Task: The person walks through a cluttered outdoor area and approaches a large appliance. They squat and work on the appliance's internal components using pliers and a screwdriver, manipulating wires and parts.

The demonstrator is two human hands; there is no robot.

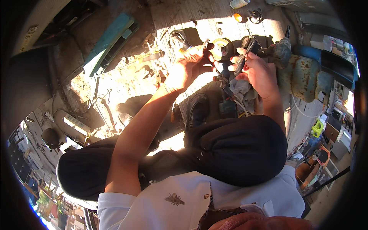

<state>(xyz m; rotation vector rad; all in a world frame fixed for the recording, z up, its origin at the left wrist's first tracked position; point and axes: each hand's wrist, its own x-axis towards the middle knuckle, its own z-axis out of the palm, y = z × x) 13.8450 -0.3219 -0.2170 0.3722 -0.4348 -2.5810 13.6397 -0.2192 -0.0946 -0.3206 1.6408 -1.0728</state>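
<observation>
My left hand (187, 67) pinches a small metallic piece (206, 43) between thumb and fingers; glare and shadow hide its exact kind. In my right hand (258, 73) is a thin grey looped object (243, 59), perhaps a folded cord or a slim tool, held among the fingers. Between the two hands, a round disc (220, 49), like that of an angle grinder, lies on the floor. Below the disc, a cord with a dark connector (227, 89) runs toward my knees. A grey rag (243, 90) lies beside that cord, under my right hand.
A rusty gas cylinder (302, 76) lies at right, with a power tool (281, 53) against it. At left are a teal case (110, 43), a screwdriver (151, 56) and a power strip (76, 124). An orange-lit cup (237, 17) stands at the far side. My shoe (197, 107) is close below.
</observation>
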